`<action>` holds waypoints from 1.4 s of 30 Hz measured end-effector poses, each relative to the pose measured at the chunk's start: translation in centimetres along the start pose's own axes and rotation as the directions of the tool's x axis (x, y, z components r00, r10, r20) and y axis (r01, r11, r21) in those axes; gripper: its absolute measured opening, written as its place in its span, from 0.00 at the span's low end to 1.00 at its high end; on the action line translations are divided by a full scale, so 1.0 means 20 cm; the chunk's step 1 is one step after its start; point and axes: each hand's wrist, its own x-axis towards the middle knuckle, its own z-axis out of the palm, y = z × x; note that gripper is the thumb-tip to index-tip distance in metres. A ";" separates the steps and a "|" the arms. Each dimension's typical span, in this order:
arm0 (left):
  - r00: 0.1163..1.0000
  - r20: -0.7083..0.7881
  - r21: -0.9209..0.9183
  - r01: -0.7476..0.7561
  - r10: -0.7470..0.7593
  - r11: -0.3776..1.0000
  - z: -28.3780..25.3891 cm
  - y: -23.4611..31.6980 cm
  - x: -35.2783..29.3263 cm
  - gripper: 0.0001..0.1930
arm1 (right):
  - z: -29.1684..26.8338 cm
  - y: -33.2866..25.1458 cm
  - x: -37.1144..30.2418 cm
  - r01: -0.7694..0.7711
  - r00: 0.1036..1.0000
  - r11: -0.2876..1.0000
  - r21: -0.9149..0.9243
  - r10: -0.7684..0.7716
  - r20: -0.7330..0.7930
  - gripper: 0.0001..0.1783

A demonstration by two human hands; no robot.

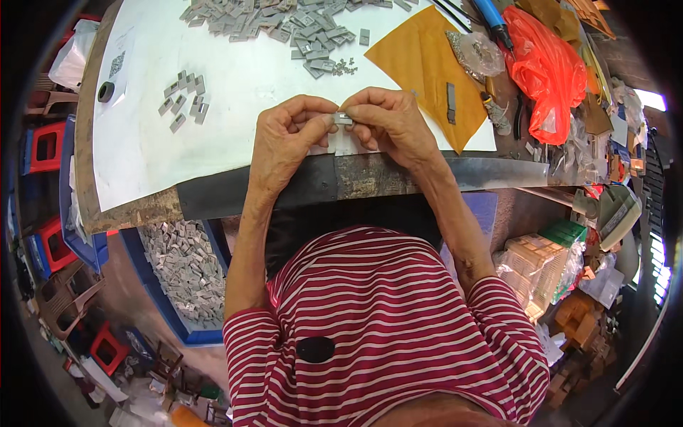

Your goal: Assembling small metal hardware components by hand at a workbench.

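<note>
Between my two hands, just over the table's near edge, is a small grey rectangular block (343, 119) with a slot in it. My left hand (293, 132) pinches its left end with thumb and forefinger. From the other side my right hand (388, 122) grips it, the fingers closed and bent. Beyond my hands lies a large pile of similar grey blocks (284, 25) on white sheeting (235, 85). Close to that pile is a scatter of tiny metal parts (346, 66). To the left sits a small group of the blocks (183, 98).
Brown paper (409, 60) at the right carries a dark grey bar (451, 103) and a clear bag of small parts (478, 53). Farther right are a blue screwdriver-like tool (492, 18) and a red plastic bag (546, 71). A blue bin (153, 299) full of blocks stands below left.
</note>
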 end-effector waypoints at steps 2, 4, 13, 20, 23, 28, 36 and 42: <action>1.000 -0.002 0.016 0.008 -0.008 1.000 0.00 0.00 0.00 0.08 | 0.00 0.00 0.00 0.013 1.000 1.000 0.009 -0.013 0.000 0.07; 1.000 -0.006 0.005 0.007 -0.007 1.000 0.01 0.01 -0.01 0.09 | -0.01 0.00 0.00 0.041 0.999 0.998 -0.045 -0.041 -0.007 0.07; 0.994 -0.070 0.236 -0.062 0.081 0.970 0.03 0.00 -0.02 0.10 | 0.02 -0.03 -0.01 0.045 0.999 0.982 -0.186 -0.049 -0.022 0.08; 0.983 -0.028 0.456 -0.150 0.182 0.877 0.07 0.04 -0.03 0.09 | 0.02 -0.03 -0.02 0.093 0.993 0.929 -0.357 -0.113 -0.036 0.07; 0.971 -0.044 0.501 -0.182 0.235 0.846 0.06 0.05 -0.04 0.08 | 0.04 -0.01 -0.02 0.082 0.994 0.925 -0.371 -0.100 -0.031 0.07; 0.961 -0.064 0.543 -0.193 0.270 0.817 0.04 0.04 -0.05 0.09 | 0.01 -0.02 -0.09 0.211 0.943 0.795 -0.569 -0.318 -0.095 0.07; 0.929 -0.181 0.601 -0.155 0.323 0.784 -0.09 0.04 -0.10 0.09 | -0.21 -0.05 -0.14 0.114 0.633 0.082 -0.990 -0.774 0.009 0.07; 0.875 -0.314 0.591 -0.124 0.368 0.797 -0.21 0.03 -0.20 0.09 | -0.23 0.00 -0.11 0.059 0.653 -0.125 -0.990 -0.745 0.133 0.07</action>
